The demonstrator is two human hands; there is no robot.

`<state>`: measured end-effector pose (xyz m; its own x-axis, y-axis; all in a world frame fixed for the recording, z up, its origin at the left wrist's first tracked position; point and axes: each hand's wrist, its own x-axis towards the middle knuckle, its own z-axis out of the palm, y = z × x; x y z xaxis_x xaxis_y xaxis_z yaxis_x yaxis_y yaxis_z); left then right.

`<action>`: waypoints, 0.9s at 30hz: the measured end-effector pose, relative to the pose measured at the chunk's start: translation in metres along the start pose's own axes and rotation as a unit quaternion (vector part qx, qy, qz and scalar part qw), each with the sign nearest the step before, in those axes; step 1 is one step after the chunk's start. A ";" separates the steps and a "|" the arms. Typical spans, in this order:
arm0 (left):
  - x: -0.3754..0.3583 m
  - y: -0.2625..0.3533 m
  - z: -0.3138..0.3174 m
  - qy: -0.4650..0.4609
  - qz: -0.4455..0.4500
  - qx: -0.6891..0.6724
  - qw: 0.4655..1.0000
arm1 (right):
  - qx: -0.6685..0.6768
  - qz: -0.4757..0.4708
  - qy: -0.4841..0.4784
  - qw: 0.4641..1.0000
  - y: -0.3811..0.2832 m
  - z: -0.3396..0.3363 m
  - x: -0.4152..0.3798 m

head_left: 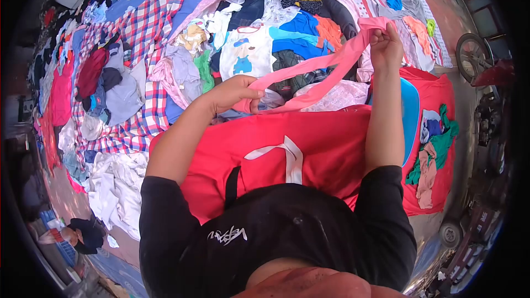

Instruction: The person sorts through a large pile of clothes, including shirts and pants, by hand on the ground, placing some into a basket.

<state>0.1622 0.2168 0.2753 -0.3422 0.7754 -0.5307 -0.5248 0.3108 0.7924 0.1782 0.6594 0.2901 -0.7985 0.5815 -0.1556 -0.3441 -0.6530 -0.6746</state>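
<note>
Left grip (245, 92) and right grip (385, 47) pinch a pink fabric strip (301, 69); its edges span open air between. Red cloth (331, 146) lies below.

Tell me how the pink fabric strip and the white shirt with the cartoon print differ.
The pink fabric strip is held up between the left hand and right hand, while the white shirt lies among other clothes. The pink fabric strip is long and narrow; the white shirt is broad. The pink fabric strip looks plain, whereas the white shirt has a cartoon print. Both are cloth.
</note>
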 end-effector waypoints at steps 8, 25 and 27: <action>0.019 -0.017 -0.010 0.100 0.026 -0.139 0.985 | -0.109 0.132 -0.206 0.963 0.046 0.072 -0.088; 0.049 -0.035 0.027 0.121 0.230 0.209 0.943 | -0.047 0.257 -0.417 0.871 0.071 0.093 -0.134; 0.056 -0.042 0.025 0.108 0.284 0.241 0.922 | -0.028 0.261 -0.428 0.865 0.072 0.095 -0.134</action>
<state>0.1846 0.2607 0.2197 -0.6298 0.7767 0.0052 0.1761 0.1363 0.9749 0.2136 0.4887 0.3312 -0.9193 -0.3733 0.1248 0.1796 -0.6801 -0.7108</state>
